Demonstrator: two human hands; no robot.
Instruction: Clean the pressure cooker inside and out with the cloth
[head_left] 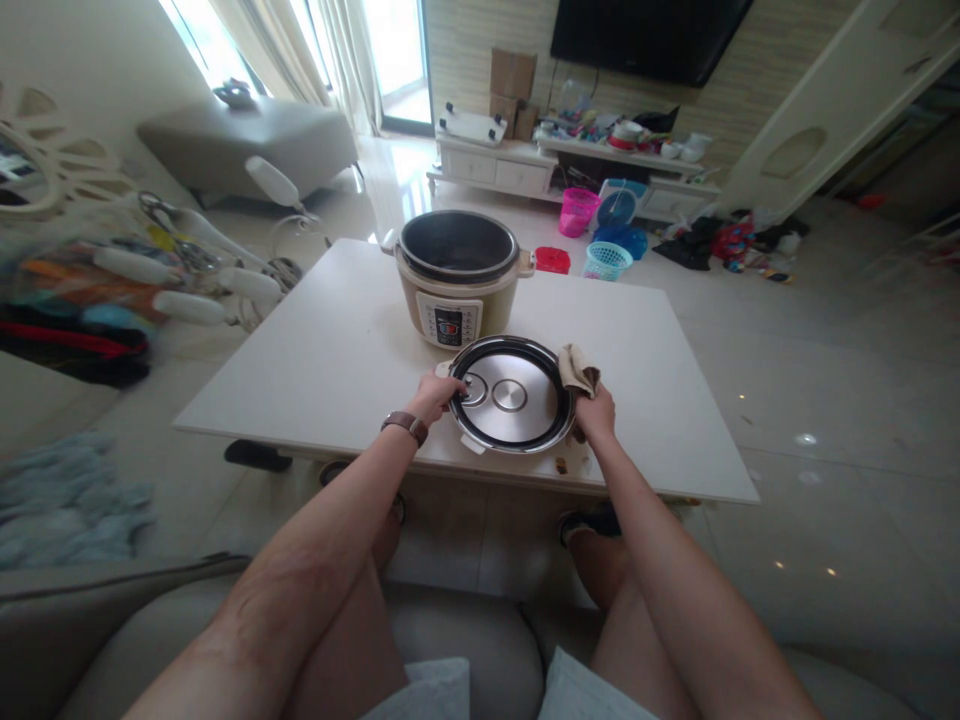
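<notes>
A round cooker lid [513, 395] lies upside down on the white table [337, 360], its shiny metal inside facing up. My left hand [435, 393] grips the lid's left rim, fingers curled over the edge. At the lid's right rim my right hand [596, 410] is closed on a beige cloth [578, 368]. Just behind the lid stands the beige electric pressure cooker [457, 275], open, its dark inner pot showing.
A grey sofa edge sits under my legs at the bottom. Clothes and a drying rack [150, 270] clutter the left. Pink and blue baskets [600, 235] lie on the floor beyond the table, before a white TV cabinet [517, 165].
</notes>
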